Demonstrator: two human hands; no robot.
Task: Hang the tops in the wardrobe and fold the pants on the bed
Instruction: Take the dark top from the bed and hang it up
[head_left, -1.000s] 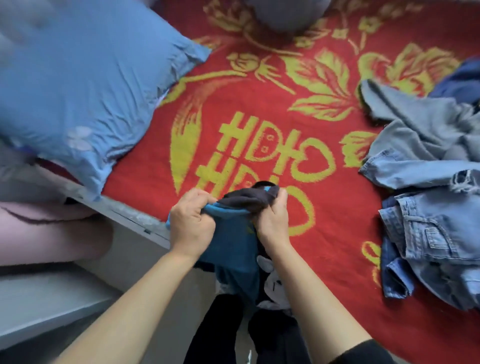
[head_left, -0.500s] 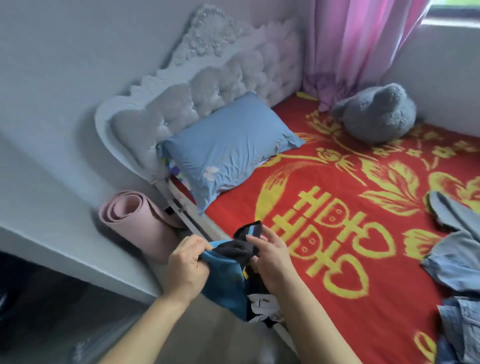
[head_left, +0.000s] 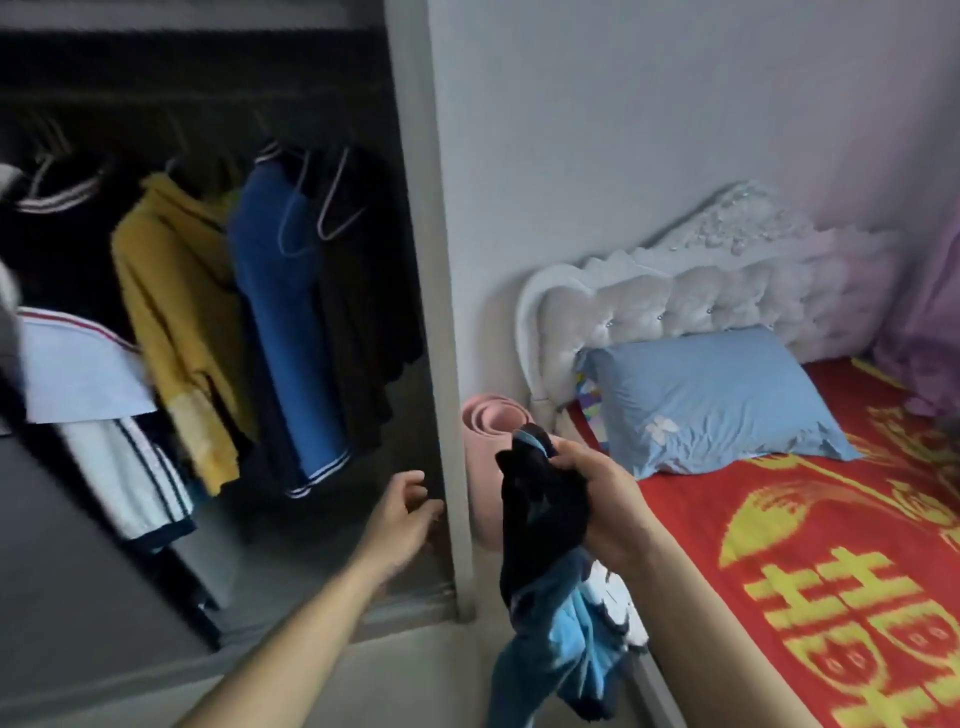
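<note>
My right hand (head_left: 608, 499) grips a bunched black and blue top (head_left: 545, 551) that hangs down beside the bed edge. My left hand (head_left: 402, 519) is free of it, fingers relaxed, reaching toward the open wardrobe (head_left: 218, 312) near its white frame post (head_left: 441, 364). Inside the wardrobe hang a yellow top (head_left: 176, 332), a blue top (head_left: 285, 332) and darker garments. Bare wire hangers (head_left: 322, 208) hang at the right end of the rail. The bed with its red and yellow cover (head_left: 810, 551) lies to the right.
A rolled pink mat (head_left: 493, 415) stands between the wardrobe post and the white tufted headboard (head_left: 675, 296). A light blue pillow (head_left: 717, 400) lies at the head of the bed. White and striped clothes (head_left: 109, 441) hang at the wardrobe's left. A pink curtain (head_left: 930, 338) is at far right.
The view has swung left from the bed to the wardrobe. My left hand has let go of the top and moved toward the wardrobe; my right hand alone holds it now.
</note>
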